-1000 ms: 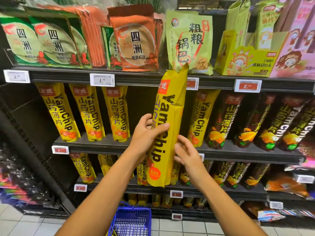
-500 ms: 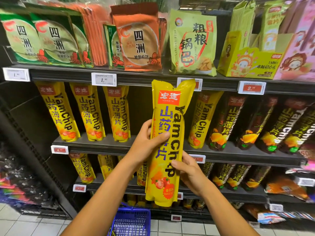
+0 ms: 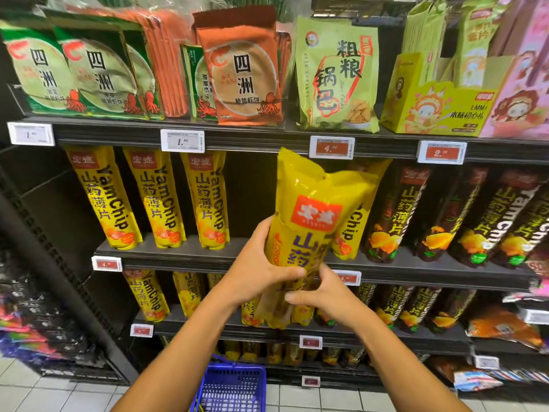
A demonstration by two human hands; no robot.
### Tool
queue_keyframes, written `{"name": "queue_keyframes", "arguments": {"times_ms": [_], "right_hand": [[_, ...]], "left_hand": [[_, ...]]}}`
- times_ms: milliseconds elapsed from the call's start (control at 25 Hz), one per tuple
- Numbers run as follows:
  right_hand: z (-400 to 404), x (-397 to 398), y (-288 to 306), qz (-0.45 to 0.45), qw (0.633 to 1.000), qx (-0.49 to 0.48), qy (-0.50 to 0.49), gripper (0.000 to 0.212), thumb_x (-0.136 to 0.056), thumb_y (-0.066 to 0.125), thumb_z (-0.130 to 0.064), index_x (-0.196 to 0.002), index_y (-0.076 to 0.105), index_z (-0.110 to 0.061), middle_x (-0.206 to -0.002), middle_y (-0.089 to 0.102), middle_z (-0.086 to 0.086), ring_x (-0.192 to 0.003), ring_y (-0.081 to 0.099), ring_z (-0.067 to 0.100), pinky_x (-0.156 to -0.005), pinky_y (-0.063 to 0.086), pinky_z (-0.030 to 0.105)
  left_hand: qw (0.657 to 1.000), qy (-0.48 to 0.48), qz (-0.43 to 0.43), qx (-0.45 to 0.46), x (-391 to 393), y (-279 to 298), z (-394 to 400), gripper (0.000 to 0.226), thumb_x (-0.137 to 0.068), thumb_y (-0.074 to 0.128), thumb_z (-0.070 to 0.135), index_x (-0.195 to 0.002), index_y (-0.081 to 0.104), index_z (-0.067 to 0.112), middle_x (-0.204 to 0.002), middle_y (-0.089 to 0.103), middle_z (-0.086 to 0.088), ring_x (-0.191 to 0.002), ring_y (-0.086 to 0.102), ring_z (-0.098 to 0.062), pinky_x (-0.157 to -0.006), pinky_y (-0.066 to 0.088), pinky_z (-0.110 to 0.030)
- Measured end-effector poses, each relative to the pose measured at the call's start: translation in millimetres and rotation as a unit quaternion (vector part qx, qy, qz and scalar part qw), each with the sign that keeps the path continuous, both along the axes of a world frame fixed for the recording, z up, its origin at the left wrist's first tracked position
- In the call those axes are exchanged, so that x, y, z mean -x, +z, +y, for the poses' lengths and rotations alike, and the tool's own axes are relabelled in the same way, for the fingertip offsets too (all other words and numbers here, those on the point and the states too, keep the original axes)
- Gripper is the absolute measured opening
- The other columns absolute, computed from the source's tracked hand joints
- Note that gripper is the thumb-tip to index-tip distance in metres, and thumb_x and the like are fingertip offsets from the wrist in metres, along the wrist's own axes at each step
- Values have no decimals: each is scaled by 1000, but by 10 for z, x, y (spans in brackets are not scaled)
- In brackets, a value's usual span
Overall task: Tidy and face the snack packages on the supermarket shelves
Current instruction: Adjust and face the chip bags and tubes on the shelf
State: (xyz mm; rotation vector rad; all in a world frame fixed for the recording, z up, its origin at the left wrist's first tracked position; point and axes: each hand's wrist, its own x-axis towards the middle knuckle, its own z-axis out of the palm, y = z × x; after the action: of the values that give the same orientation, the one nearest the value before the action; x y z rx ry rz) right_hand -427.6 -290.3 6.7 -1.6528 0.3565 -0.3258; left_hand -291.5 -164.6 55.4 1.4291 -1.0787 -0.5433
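Observation:
A tall yellow YamChip bag [image 3: 312, 215] is held in front of the middle shelf [image 3: 184, 252], its top tipped away toward the shelf and its front label facing me. My left hand [image 3: 261, 269] grips its left side. My right hand [image 3: 323, 292] holds its lower part from the right, fingers curled round it. Three yellow YamChip bags [image 3: 154, 197] stand in a row on the shelf to the left, with a gap behind the held bag. Another yellow bag [image 3: 353, 224] stands just right of it.
Dark YamChip bags [image 3: 445, 215] fill the shelf's right side. Green and orange snack packs [image 3: 237, 69] stand on the top shelf, and more yam chip bags [image 3: 145, 295] stand on the lower shelves. A blue basket [image 3: 234, 388] sits on the tiled floor below my arms.
The bag turned from edge-on to label-front, then tilted with its top toward the shelf. Both hands slid down toward its lower part and came closer together.

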Motion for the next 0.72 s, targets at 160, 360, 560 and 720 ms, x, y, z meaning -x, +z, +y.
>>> {"name": "queue_keyframes", "arguments": {"times_ms": [160,360,560,720], "right_hand": [[-265,-150,98,-17,994,92,-49,48,-86,76,-8,-129,58,-19,-126,67,1,-99,71,8,-74,60,28],[-390,-195,384,25,959,278,-49,69,-72,89,-24,-134,57,-25,-133,61,-8,-124,57,14,-103,49,43],[-211,-117,609,-123,964,236,0,36,-92,61,-23,-115,61,-51,-112,62,-39,-104,58,-17,-79,47,2],[-237,-121,560,-103,971,215,0,42,-86,71,-21,-114,62,-51,-113,66,-29,-107,62,-6,-89,53,17]], "left_hand": [[995,-14,-96,-15,-56,91,22,86,-67,88,22,-125,38,61,-123,56,36,-117,53,12,-89,41,-4],[987,-33,-155,-10,-212,243,-13,80,-70,86,42,-138,48,26,-131,60,16,-123,55,-4,-102,48,-31],[978,-36,-203,11,-213,277,14,73,-74,80,41,-135,42,33,-129,57,8,-121,58,-17,-96,52,-43],[978,-36,-203,13,-197,326,17,72,-70,83,36,-131,44,40,-130,56,10,-121,56,-12,-97,53,-37]]}}
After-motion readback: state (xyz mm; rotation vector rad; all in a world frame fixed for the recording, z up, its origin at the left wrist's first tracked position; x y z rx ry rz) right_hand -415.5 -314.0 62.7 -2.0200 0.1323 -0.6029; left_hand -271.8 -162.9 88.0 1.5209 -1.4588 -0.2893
